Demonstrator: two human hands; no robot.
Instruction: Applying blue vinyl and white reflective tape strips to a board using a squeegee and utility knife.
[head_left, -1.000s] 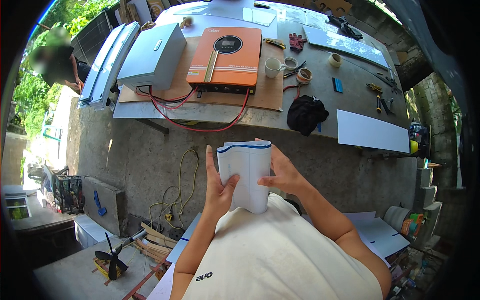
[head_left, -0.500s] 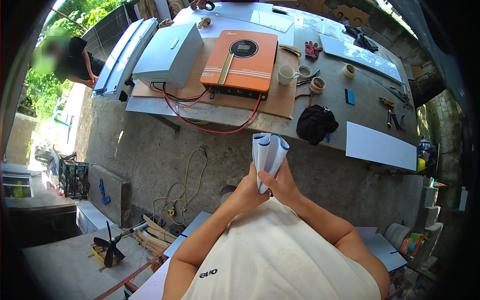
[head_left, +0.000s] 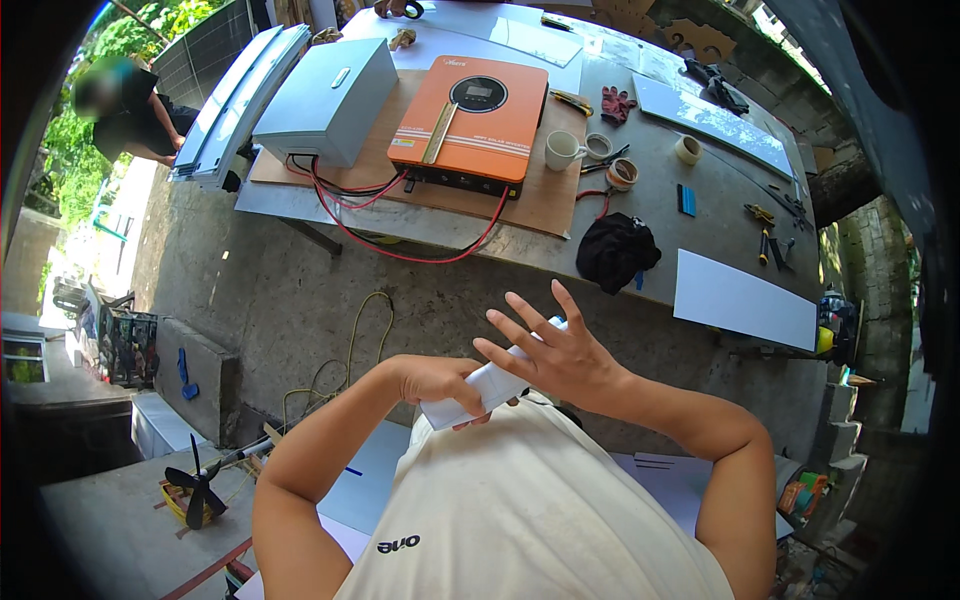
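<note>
A folded bundle of white paper [head_left: 498, 388] with a blue edge lies slantwise in front of my shirt. My left hand [head_left: 445, 385] is closed around its near end. Over the far end my right hand [head_left: 570, 358] spreads its fingers, palm toward the paper; whether the palm touches it is hidden. Beyond my hands, on the table, sits an orange inverter [head_left: 470, 125] with a brass-coloured ruler-like strip [head_left: 440, 133] on top. A black cloth [head_left: 617, 252] is bunched at the table's near edge.
Beside the inverter stands a grey metal box [head_left: 325, 105], joined to it by red and black cables [head_left: 400, 257]. A white mug [head_left: 562, 150], tape rolls [head_left: 621, 175] and pliers [head_left: 764, 245] lie rightward. A white panel [head_left: 745, 300] overhangs the edge. Another person [head_left: 140, 110] is at far left.
My right hand has let go of the paper and opened over it. The bundle, upright and fanned before, is now flatter, lower and tilted in my left hand. The view has shifted slightly.
</note>
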